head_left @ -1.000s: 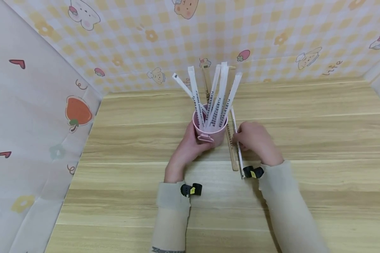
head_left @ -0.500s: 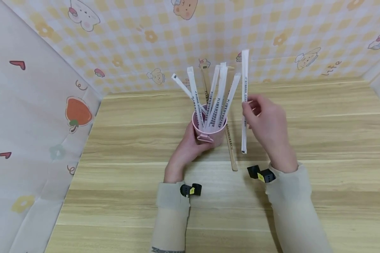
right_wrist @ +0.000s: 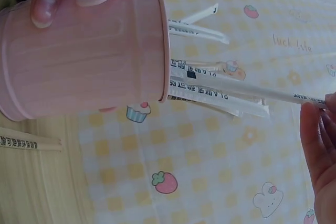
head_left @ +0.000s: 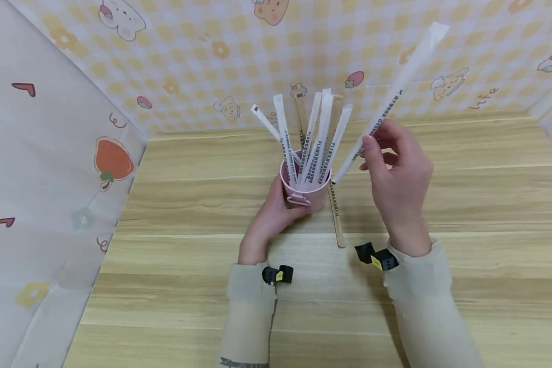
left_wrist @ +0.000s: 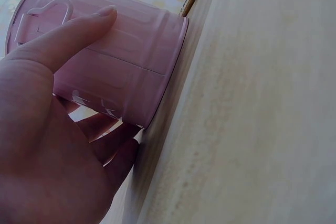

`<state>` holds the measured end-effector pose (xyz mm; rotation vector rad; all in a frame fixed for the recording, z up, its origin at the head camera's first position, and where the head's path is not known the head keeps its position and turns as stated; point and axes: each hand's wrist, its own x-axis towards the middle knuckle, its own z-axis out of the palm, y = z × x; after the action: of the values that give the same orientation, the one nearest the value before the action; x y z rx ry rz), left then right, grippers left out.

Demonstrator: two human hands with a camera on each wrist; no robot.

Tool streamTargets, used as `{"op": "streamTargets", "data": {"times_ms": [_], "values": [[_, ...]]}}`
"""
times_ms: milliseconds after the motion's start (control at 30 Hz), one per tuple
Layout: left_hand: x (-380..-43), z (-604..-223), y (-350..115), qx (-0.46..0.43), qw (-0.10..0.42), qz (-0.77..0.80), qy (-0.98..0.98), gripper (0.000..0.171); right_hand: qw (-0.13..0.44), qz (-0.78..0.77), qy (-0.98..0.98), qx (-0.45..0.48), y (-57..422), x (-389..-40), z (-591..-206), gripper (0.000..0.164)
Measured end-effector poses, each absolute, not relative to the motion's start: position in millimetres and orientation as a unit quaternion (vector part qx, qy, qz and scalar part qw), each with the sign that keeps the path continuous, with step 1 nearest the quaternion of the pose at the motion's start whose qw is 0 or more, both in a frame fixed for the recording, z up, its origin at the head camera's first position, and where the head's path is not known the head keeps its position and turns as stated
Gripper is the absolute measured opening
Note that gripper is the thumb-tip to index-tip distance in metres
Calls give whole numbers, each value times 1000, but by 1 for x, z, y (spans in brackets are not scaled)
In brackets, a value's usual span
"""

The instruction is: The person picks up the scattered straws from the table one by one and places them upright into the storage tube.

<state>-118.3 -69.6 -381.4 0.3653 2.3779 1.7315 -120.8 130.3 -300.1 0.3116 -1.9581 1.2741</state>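
Note:
A pink metal bucket (head_left: 319,200) stands on the table, holding several paper-wrapped straws (head_left: 322,122), mostly white with some brown. My left hand (head_left: 272,214) grips its near left side; in the left wrist view the thumb lies along the wall of the bucket (left_wrist: 126,40) below the small handle, fingers round the other side. Between thumb and fingertips, my right hand (head_left: 402,176) pinches a white paper-wrapped straw (head_left: 397,92), slanted in the air. Its lower end is right at the bucket's right rim in the head view, and overlaps the other straws' wrappers in the right wrist view.
A brown-wrapped straw (head_left: 337,220) lies on the wooden table (head_left: 175,204) just right of the bucket. Behind the table rises a yellow checked backdrop (head_left: 188,66), and a pale printed sheet (head_left: 55,168) hangs along the left.
My right hand has picked the white wrapped straw up from the table, raised it, and tilted its lower end left to the bucket. The left hand and bucket have stayed put.

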Motion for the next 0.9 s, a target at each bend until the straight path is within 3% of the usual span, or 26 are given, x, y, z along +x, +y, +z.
{"op": "streamTargets", "data": {"times_ms": [233,600,900], "values": [[-118,-380,-69,117,91,579,801,96,381,524,-748,146,127,-120,-300,24],[-121,-382,-70,132,88,594,789,101,287,434,-842,146,121,-127,-316,26],[-119,-381,-70,107,93,574,807,94,223,379,-883,162,119,-132,-326,21]]}}
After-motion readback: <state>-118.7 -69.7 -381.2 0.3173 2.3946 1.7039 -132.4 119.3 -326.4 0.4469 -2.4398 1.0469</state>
